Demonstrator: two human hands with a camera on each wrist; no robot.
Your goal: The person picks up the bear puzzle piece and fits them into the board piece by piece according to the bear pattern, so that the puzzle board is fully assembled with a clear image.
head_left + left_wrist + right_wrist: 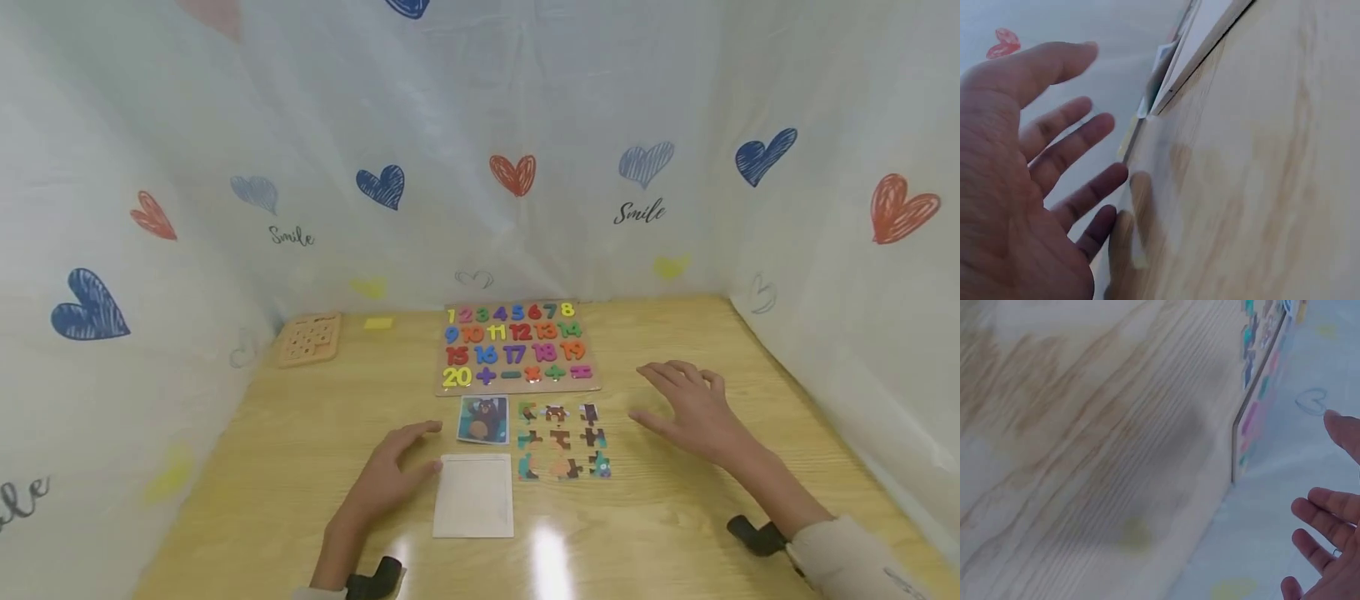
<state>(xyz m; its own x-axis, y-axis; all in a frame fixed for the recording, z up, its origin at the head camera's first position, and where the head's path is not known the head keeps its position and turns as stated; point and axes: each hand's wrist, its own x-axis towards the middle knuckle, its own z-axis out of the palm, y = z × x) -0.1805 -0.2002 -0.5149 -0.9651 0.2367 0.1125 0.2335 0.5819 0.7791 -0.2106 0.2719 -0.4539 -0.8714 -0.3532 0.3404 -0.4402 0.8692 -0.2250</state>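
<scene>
My left hand is just left of a white square puzzle tray, fingers spread and relaxed, with nothing held. In the left wrist view that hand shows its palm beside the table. Behind the tray lies a bear picture card. Several loose jigsaw pieces are laid out in rows right of the card and tray. My right hand hovers to the right of the pieces, fingers apart and holding nothing. The right wrist view shows part of this hand at its edge.
A number board with colourful numerals and signs lies behind the card and pieces. At the back left are a wooden sliding puzzle and a yellow block. A heart-patterned curtain encloses the table at the back and sides.
</scene>
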